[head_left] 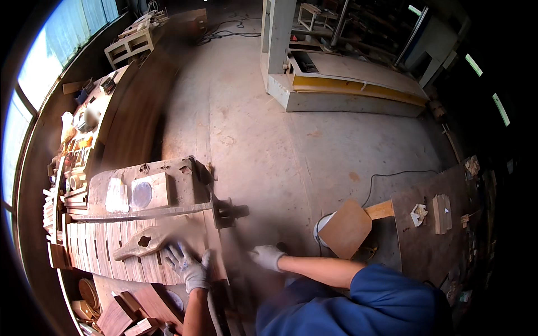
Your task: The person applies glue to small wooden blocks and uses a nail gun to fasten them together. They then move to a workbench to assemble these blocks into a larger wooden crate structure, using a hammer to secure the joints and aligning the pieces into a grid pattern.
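Note:
My left hand point(190, 270), in a pale work glove, lies with fingers spread on the slatted wooden bench top point(89, 246). Just beyond its fingertips rests a shaped wooden piece point(131, 248), tapered at one end and with a cross-shaped hole through it; a blurred patch veils its right end. To the right of the bench, my right hand point(268, 258), also gloved, is closed at the end of my outstretched forearm. Whatever it grips is hidden; a small dark knob-like shape point(281, 246) shows beside it.
Behind the slats, a worn block point(188, 187) carries a wooden box with a round disc point(159, 190); a dark metal fitting point(231, 211) juts from its right end. Wood offcuts point(120, 313) lie at lower left. A square board point(344, 228) and brown table point(414, 241) stand right.

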### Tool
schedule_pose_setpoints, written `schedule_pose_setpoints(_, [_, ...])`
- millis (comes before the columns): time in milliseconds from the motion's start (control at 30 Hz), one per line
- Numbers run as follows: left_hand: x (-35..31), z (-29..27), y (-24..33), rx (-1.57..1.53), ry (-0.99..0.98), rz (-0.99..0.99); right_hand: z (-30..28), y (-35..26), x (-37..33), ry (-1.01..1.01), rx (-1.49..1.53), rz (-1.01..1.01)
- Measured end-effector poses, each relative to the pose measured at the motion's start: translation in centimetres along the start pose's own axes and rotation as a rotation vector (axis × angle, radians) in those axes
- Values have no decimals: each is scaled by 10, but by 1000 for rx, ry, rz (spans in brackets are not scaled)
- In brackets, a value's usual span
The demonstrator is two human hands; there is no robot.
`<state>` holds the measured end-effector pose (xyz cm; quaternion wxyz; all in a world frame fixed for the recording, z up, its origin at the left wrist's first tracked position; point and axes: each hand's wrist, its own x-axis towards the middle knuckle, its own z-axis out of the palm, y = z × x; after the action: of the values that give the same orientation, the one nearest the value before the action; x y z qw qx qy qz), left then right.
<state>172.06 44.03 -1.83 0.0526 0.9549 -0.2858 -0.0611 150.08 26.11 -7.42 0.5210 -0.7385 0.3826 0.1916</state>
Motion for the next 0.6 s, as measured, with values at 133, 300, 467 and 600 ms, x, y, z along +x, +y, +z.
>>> schedule_pose_setpoints(133, [-2, 3, 0, 8, 40, 19, 13, 19, -23, 214, -538, -595])
schedule_pose_setpoints(300, [-3, 7, -6, 14, 54, 14, 7, 28, 0, 95, -298, -513])
schedule_pose_setpoints(467, [-4, 11, -9, -6, 41, 7, 17, 73, 52, -440, 299, -326])
schedule_pose_setpoints(600, [-8, -20, 9, -92, 14, -29, 4, -3, -2, -152, 463, 192])
